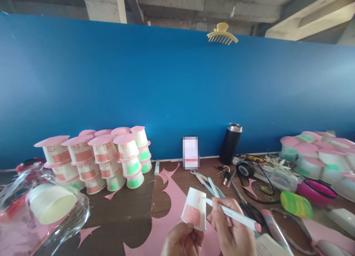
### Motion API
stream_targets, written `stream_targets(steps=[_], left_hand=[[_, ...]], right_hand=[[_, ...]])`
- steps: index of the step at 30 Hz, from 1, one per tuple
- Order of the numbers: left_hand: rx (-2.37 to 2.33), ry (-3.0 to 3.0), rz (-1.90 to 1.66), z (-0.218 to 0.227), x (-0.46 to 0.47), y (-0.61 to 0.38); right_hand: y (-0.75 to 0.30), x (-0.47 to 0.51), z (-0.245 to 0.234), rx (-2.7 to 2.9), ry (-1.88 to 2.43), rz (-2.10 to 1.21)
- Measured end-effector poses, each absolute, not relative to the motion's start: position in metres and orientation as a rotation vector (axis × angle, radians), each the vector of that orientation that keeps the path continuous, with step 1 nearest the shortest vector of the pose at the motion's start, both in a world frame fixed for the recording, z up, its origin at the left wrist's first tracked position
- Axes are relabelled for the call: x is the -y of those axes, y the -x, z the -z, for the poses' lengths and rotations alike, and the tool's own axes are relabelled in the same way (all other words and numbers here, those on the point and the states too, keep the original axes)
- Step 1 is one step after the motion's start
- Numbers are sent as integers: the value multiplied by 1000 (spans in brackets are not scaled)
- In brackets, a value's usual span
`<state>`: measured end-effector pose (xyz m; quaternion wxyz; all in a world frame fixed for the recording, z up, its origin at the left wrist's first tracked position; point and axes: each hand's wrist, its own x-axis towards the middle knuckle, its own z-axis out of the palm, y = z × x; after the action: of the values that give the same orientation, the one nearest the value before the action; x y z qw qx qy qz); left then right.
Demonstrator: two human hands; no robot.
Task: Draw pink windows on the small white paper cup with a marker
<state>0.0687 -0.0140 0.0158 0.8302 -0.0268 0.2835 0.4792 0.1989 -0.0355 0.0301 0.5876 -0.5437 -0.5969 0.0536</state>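
A white paper cup (pixel 196 199) with a pink-red block drawn on its side is upside down and a little tilted, its rim end held by my left hand (pixel 181 241). My right hand (pixel 229 226) grips a white marker pen (pixel 235 214) with a pink end. The pen's tip is at the cup's upper side, beside a short red line. Below both hands lies a sheet of pink paper (pixel 170 219) with rounded cut-outs along its edge.
Stacked decorated cups (pixel 104 156) with pink paper tops stand at left, near bagged plain cups (pixel 52 202). A phone (pixel 190 152) leans on the blue partition (pixel 166 82). A black flask (pixel 230 143), keys (pixel 226 174), scissors (pixel 248 208) and more decorated cups (pixel 318 152) are to the right.
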Motion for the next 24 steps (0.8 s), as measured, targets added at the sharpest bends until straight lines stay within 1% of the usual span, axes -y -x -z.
stream_targets(steps=[9,24], left_hand=[[-596,80,-1013,-16,13,-69],[-591,78,-991,-16,13,-69]], right_hand=[[-198,35,-31,1408,1288,-78],[-197,36,-32,1414,1273,-137]])
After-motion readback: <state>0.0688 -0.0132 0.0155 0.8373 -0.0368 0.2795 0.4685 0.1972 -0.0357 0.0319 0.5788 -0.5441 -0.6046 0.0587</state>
